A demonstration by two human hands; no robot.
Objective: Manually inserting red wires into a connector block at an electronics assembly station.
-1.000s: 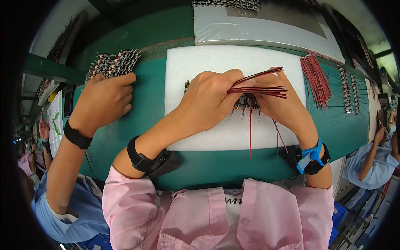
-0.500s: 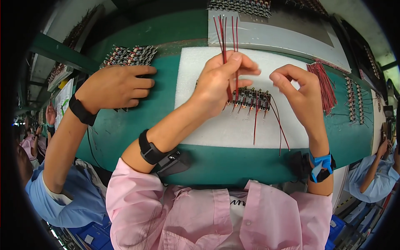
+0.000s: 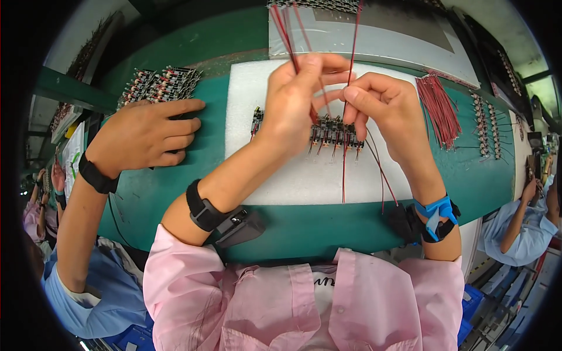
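Observation:
My left hand is closed around a small bunch of thin red and dark wires that stick up past the fingers. Close to its fingertips, my right hand pinches a single red wire standing nearly upright. Beneath both hands lies a row of small black circuit boards, partly hidden by my left hand. Several wires trail from the row toward me. The boards rest on a white foam sheet.
A bundle of red wires lies right of the foam, beside strips of small components. At left, a co-worker's hand rests by stacked boards. A grey metal box stands behind the foam on the green table.
My right hand has moved in beside my left and now pinches one wire, apart from the bunch. The view has shifted slightly.

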